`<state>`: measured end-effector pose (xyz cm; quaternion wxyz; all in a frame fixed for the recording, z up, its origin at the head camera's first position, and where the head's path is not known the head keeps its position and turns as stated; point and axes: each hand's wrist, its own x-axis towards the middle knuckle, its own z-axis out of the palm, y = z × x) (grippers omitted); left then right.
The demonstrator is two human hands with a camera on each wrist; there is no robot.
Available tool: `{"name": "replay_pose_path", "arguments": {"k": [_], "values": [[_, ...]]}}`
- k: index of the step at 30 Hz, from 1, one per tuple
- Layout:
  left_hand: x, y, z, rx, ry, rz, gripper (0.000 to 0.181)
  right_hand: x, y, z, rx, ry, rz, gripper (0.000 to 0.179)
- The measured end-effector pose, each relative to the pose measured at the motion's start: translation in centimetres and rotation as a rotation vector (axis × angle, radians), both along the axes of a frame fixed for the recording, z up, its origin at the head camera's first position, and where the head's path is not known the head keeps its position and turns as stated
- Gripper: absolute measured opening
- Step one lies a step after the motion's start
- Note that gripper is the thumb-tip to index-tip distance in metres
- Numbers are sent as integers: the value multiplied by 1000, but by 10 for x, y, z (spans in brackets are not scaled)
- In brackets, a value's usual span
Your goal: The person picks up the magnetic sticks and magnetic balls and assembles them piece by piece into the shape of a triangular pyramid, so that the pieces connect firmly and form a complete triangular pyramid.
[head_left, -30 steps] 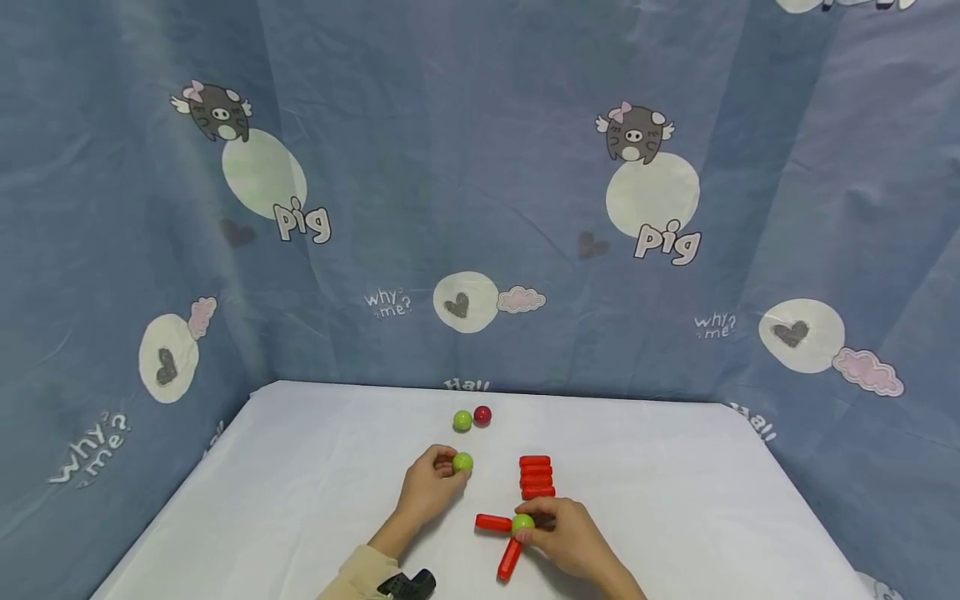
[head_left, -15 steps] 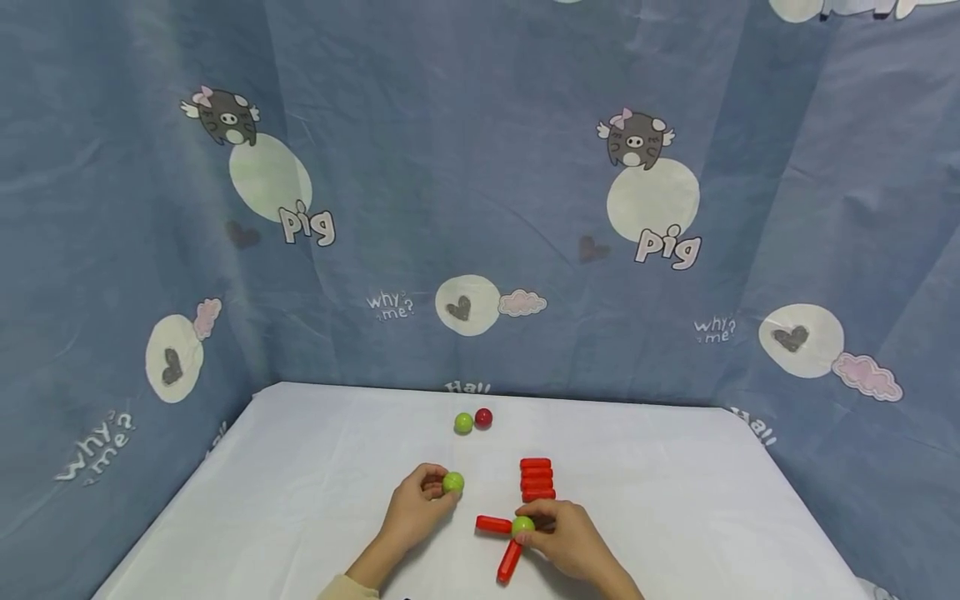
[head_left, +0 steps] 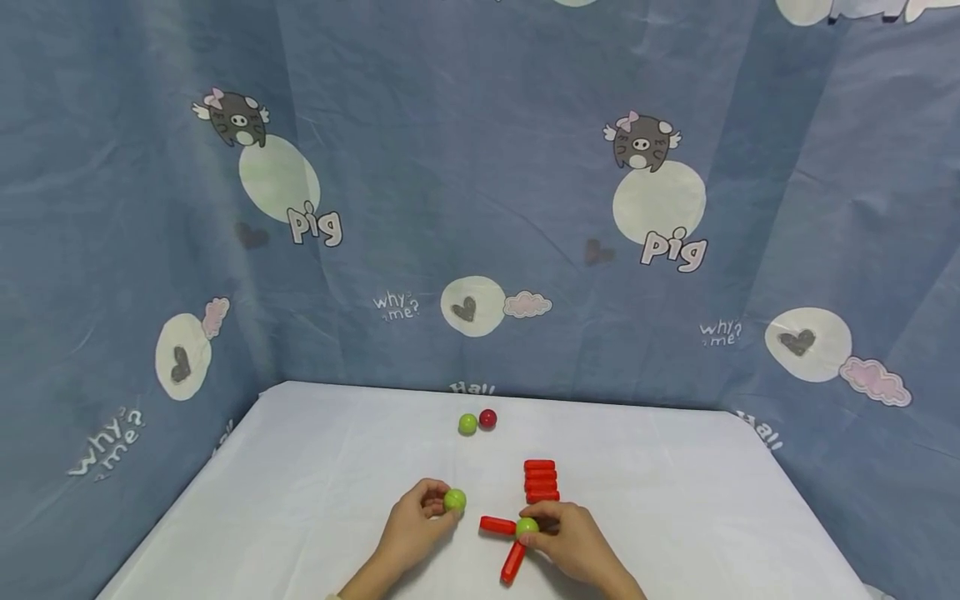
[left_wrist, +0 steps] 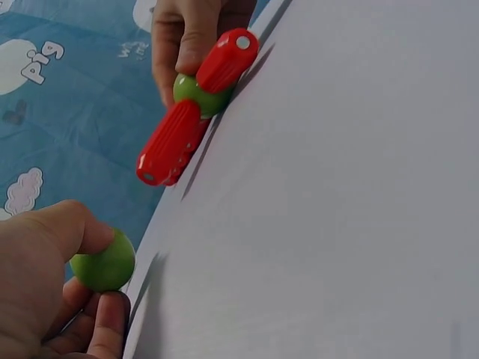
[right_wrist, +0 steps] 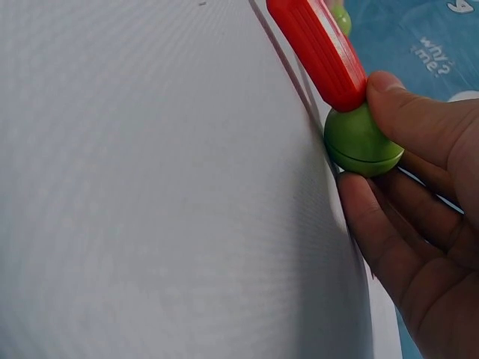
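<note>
Between thumb and fingers my left hand (head_left: 414,523) pinches a green ball (head_left: 454,500), which the left wrist view shows close up. To its right, my right hand (head_left: 573,542) holds a second green ball (head_left: 527,528) by its sides. Two red rods touch that second ball: one red rod (head_left: 497,525) points left, the other red rod (head_left: 513,563) points toward me. In the left wrist view the grooved red rod (left_wrist: 171,143) has a small metallic dot at its end. The right wrist view shows a seam around the right hand's ball (right_wrist: 364,142).
Just beyond the right hand, several red rods (head_left: 541,481) lie side by side in a stack-like row. Farther back sit a loose green ball (head_left: 468,424) and a dark red ball (head_left: 487,419). A blue printed curtain (head_left: 480,208) stands behind the white table (head_left: 337,450).
My left hand has drawn its green ball back toward me and slightly left, away from the two balls at the back. The right hand stays on its ball.
</note>
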<state>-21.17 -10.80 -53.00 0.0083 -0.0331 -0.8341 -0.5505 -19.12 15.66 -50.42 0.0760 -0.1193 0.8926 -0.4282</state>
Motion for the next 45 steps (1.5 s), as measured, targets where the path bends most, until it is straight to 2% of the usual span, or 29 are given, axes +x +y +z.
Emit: {"name": "replay_pose_path", "arguments": {"k": [11, 26, 38, 45], "values": [[9, 1, 1, 20, -14, -29, 37, 0, 1, 0, -12, 15, 8, 31], [17, 6, 4, 23, -79, -67, 39, -1, 2, 0, -3, -3, 9, 31], [19, 8, 4, 10, -44, -75, 37, -1, 3, 0, -9, 12, 18, 31], [20, 9, 5, 4, -57, -89, 37, 0, 1, 2, -8, 2, 9, 31]]}}
